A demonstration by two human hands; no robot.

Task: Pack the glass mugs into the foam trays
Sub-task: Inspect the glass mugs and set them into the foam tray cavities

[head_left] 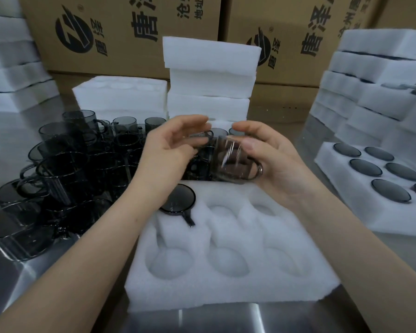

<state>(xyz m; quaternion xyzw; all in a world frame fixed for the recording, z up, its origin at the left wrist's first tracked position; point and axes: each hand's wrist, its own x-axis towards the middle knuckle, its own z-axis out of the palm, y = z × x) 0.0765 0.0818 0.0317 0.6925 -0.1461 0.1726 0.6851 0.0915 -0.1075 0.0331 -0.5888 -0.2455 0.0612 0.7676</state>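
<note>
A white foam tray (pixel 228 287) with several round pockets lies in front of me. One smoked glass mug (pixel 179 197) sits upside down in its far-left pocket, handle pointing toward me. My right hand (pixel 271 162) grips another smoked glass mug (pixel 231 159) on its side above the tray's far edge, handle to the right. My left hand (pixel 171 145) hovers just left of that mug with relaxed, spread fingers; whether it touches the glass is unclear. Several more smoked mugs (pixel 65 169) crowd the steel table on the left.
A filled foam tray (pixel 360 212) with several mug bottoms showing lies at the right. Foam tray stacks stand at centre back (pixel 209 82), right (pixel 375 80) and far left (pixel 12 68). Cardboard boxes (pixel 120 32) line the back. The steel table edge (pixel 214 318) is nearest me.
</note>
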